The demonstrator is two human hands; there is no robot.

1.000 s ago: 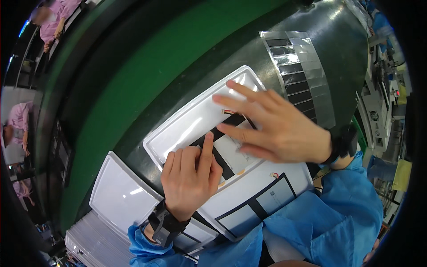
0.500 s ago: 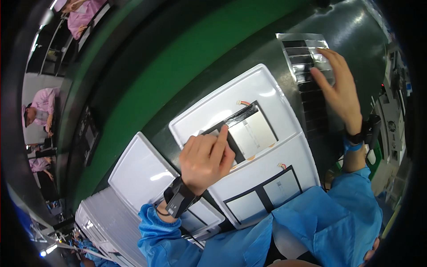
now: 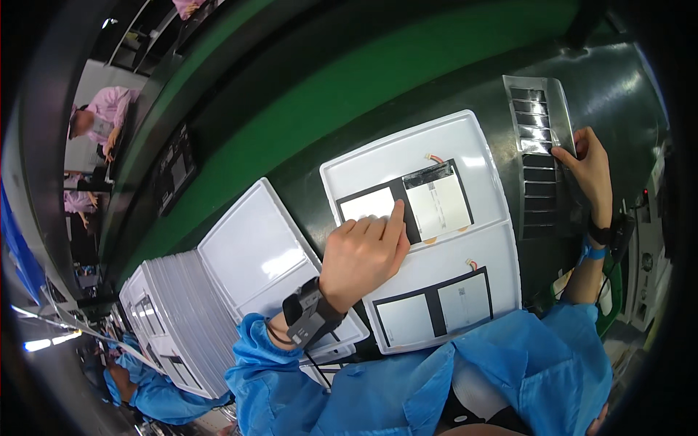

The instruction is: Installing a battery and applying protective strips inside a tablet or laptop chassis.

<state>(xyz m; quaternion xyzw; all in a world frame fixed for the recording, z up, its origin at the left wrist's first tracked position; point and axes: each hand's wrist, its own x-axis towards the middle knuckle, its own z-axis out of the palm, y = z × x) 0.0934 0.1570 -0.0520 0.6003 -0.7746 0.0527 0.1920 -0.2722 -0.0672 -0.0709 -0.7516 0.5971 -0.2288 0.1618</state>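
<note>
In the upper half of a white plastic tray (image 3: 349, 173) lies a flat battery pack (image 3: 439, 206) with two pale silver cells, a black border and a short wire lead. A glossy black strip (image 3: 427, 176) covers its far edge on the right cell. My left hand (image 3: 366, 254) rests over the pack, index finger stretched onto the black band between the cells, other fingers curled, holding nothing. To the right, my right hand (image 3: 590, 166) pinches the edge of a clear liner sheet (image 3: 561, 109) bearing black strips. A second battery pack (image 3: 464, 304) occupies the tray's near half.
Left of the tray, a white tray (image 3: 247, 236) leans beside a tall stack of similar trays (image 3: 185, 309). More black strips (image 3: 539, 192) lie below the liner sheet on the dark green bench (image 3: 291, 109). People in pink work across the bench; equipment stands at far right.
My right hand has gone from hovering with fingers spread over the liner sheet to pinching its right edge. The left index finger stays on the pack, nearer the middle band. The view has shifted.
</note>
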